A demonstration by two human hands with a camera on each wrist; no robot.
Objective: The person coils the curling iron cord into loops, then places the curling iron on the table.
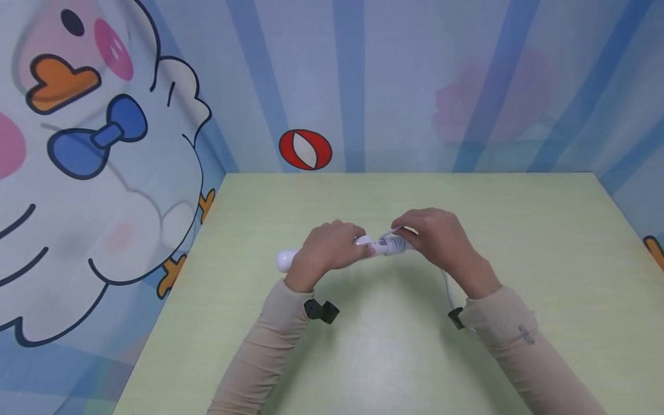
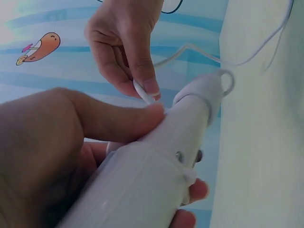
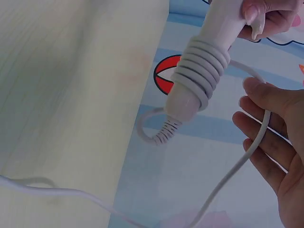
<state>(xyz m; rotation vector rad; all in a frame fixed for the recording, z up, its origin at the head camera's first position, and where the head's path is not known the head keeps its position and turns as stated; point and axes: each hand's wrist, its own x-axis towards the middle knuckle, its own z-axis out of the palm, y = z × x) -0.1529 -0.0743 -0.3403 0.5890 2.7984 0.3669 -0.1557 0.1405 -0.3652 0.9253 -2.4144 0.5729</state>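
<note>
White corded wand (image 2: pixel 135 185), probably a curling iron by its shape, is held over the pale table (image 1: pixel 394 351), its long axis running left to right in the head view, with the right end tilted slightly toward the far edge.

At far left, a cartoon bird (image 1: pixel 155 167) covers the backdrop. Next comes the wand's rounded end (image 1: pixel 285 261), jutting out past the left hand (image 1: pixel 331 246). That hand is wrapped around the wand's body, thumb along one side and fingertips showing on the other. Just beside its thumb, a small lever-like tab (image 3: pixel 258 26) sticks out.

Rightward, several tight cord coils (image 3: pixel 202 71) circle the wand's narrower section, and past them a ribbed strain relief (image 3: pixel 167 129) bends away from the tip.

The right hand (image 1: pixel 437 237) lies nearer this coiled end, just to its right; the coils sit between the two hands. Its thumb and index finger pinch the white power cord (image 3: pixel 232 172) close to the wand. Beyond that grip, the cord hangs in a slack loop near the right wrist.
</note>
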